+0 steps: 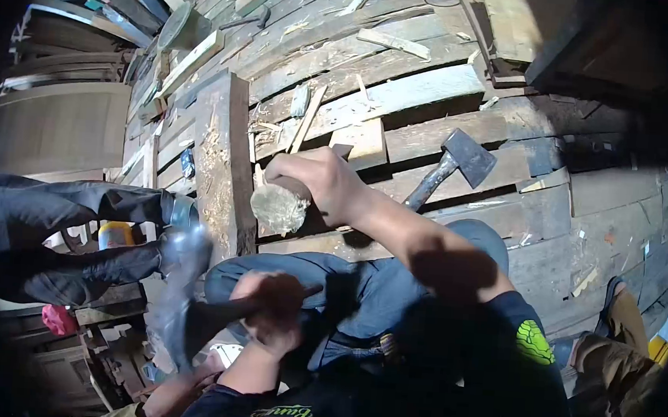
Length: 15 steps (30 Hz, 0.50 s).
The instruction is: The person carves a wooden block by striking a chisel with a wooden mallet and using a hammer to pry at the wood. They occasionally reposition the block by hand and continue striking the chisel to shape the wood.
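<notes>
My left hand (274, 309) is closed around the handle of an axe-like tool (180, 298), whose wide metal head is motion-blurred at the lower left. My right hand (324, 183) grips a short round log (278, 209) from above, its pale cut end turned towards me. The log is beside a thick wooden beam (217, 162) scattered with shavings. Behind my right forearm lies a second axe (469, 157) with a worn handle, on the planks. The tool's head and the log are apart.
Wood strips and chips litter the plank floor (535, 215). A hammer (246, 21) lies at the top. Another person's dark-trousered legs (62, 220) are at the left, and a further person's arm (182, 388) is at the lower left. A person's sandalled foot (616, 296) shows at the right.
</notes>
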Motion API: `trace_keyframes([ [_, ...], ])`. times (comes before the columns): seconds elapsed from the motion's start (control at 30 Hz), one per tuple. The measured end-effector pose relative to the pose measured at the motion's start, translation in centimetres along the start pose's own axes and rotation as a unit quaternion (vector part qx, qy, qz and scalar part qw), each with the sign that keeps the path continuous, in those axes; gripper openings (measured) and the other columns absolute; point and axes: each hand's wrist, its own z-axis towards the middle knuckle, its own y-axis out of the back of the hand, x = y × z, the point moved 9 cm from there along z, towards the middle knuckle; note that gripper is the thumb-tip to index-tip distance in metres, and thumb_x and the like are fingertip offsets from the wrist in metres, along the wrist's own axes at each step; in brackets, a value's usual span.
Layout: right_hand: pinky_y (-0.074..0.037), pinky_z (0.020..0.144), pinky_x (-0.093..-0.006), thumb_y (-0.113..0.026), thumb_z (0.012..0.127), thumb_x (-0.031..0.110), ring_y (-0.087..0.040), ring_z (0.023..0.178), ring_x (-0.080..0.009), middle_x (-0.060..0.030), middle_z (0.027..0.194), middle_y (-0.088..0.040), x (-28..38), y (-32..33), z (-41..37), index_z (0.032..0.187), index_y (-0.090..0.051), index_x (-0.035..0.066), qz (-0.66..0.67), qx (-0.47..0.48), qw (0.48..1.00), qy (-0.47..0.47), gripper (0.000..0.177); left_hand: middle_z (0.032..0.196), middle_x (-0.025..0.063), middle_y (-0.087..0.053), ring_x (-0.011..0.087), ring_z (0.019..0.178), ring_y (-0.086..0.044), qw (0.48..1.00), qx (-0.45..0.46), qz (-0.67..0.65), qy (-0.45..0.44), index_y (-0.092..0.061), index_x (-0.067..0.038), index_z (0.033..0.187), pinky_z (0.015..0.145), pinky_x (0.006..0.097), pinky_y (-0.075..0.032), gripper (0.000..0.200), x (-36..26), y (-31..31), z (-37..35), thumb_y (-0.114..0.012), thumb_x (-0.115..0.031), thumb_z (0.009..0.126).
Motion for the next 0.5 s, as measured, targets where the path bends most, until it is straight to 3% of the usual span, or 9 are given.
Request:
trace_keyframes([
  [0.07, -0.046, 0.056, -0.0333, -0.066, 0.066, 0.017, -0.060, 0.063, -0.0298, -0.0115, 0.065, -0.057, -1.3, -1.4, -0.8, 0.079, -0.053, 0.007, 0.045, 0.048, 0.996, -0.065, 0.021, 0.061, -0.0003, -0.043, 0.0109, 0.048, -0.040, 0.941, 0.133, 0.305, 0.053, -0.045, -0.009, 0.079, 0.045, 0.0251, -0.034, 0.038, 2.7, -0.4, 0.4, -0.053, -0.045, 0.087],
  [0.1, -0.047, 0.057, -0.0320, -0.068, 0.066, 0.022, -0.061, 0.065, -0.0304, -0.0114, 0.066, -0.058, -2.3, -2.0, -1.6, 0.079, -0.054, 0.008, 0.079, 0.071, 0.992, -0.073, 0.023, 0.064, 0.0013, -0.044, 0.0108, 0.050, -0.041, 0.954, 0.128, 0.253, 0.102, -0.043, -0.005, 0.080, 0.045, 0.0250, -0.034, 0.037, 3.5, -0.4, 0.0, -0.046, -0.040, 0.092],
  [0.13, -0.047, 0.056, -0.0337, -0.066, 0.066, 0.017, -0.061, 0.064, -0.0312, -0.0118, 0.067, -0.058, -2.1, -2.0, -1.7, 0.080, -0.054, 0.008, 0.099, 0.055, 0.991, -0.068, 0.021, 0.061, 0.0002, -0.040, 0.0101, 0.047, -0.036, 0.964, 0.037, 0.234, 0.123, -0.041, -0.008, 0.078, 0.042, 0.0234, -0.030, 0.041, 3.7, 0.6, -0.5, -0.045, -0.047, 0.091],
  [0.2, -0.048, 0.060, -0.0336, -0.072, 0.056, 0.011, -0.060, 0.068, -0.0306, -0.0123, 0.075, -0.060, -2.2, -2.9, -1.5, 0.090, -0.058, 0.004, -0.095, 0.100, 0.990, -0.009, 0.037, 0.057, -0.0013, -0.035, 0.0098, 0.043, -0.029, 0.992, -0.018, 0.008, 0.125, -0.039, -0.010, 0.077, 0.039, 0.0228, -0.025, 0.047, 3.5, 1.0, -1.0, -0.044, -0.055, 0.088],
  [0.23, -0.048, 0.060, -0.0348, -0.071, 0.056, 0.013, -0.059, 0.068, -0.0330, -0.0140, 0.075, -0.059, -2.8, -2.5, -1.9, 0.093, -0.056, 0.004, -0.080, 0.109, 0.990, -0.032, 0.041, 0.054, -0.0026, -0.030, 0.0099, 0.042, -0.026, 0.991, 0.019, -0.050, 0.124, -0.038, -0.012, 0.076, 0.038, 0.0234, -0.023, 0.051, 2.4, 0.6, -0.9, -0.043, -0.061, 0.084],
  [0.27, -0.048, 0.060, -0.0336, -0.071, 0.059, 0.017, -0.061, 0.069, -0.0305, -0.0132, 0.076, -0.060, -2.3, -1.6, -1.2, 0.089, -0.055, 0.003, -0.065, 0.082, 0.994, -0.012, 0.037, 0.052, -0.0025, -0.033, 0.0095, 0.042, -0.026, 0.989, 0.114, -0.062, 0.074, -0.041, -0.011, 0.077, 0.038, 0.0234, -0.024, 0.051, -0.2, -2.1, -0.1, -0.044, -0.062, 0.083],
  [0.4, -0.047, 0.057, -0.0294, -0.071, 0.064, 0.025, -0.063, 0.064, -0.0232, -0.0089, 0.067, -0.059, -2.1, 2.0, 0.6, 0.082, -0.057, 0.004, -0.008, -0.007, 1.000, -0.009, 0.031, 0.051, -0.0010, -0.038, 0.0099, 0.039, -0.028, 0.988, 0.135, -0.073, -0.028, -0.043, -0.011, 0.074, 0.037, 0.0232, -0.029, 0.052, -4.7, -1.7, 0.9, -0.049, -0.063, 0.081],
  [0.43, -0.048, 0.060, -0.0287, -0.072, 0.065, 0.023, -0.062, 0.066, -0.0195, -0.0083, 0.071, -0.060, -1.9, 3.4, 1.1, 0.082, -0.057, 0.004, -0.013, -0.035, 0.999, 0.006, 0.030, 0.053, -0.0024, -0.036, 0.0118, 0.045, -0.032, 0.995, 0.082, -0.055, 0.010, -0.043, -0.011, 0.069, 0.044, 0.0237, -0.030, 0.059, -4.3, -0.9, 0.8, -0.057, -0.068, 0.071],
  [0.5, -0.047, 0.061, -0.0276, -0.069, 0.069, 0.019, -0.059, 0.068, -0.0154, -0.0063, 0.074, -0.059, -1.9, 6.2, 1.3, 0.082, -0.055, 0.004, -0.067, -0.095, 0.993, 0.006, 0.025, 0.057, -0.0026, -0.036, 0.0108, 0.048, -0.033, 0.996, 0.075, -0.039, 0.040, -0.041, -0.012, 0.073, 0.046, 0.0246, -0.030, 0.058, -3.4, 0.0, 0.8, -0.058, -0.067, 0.070],
])
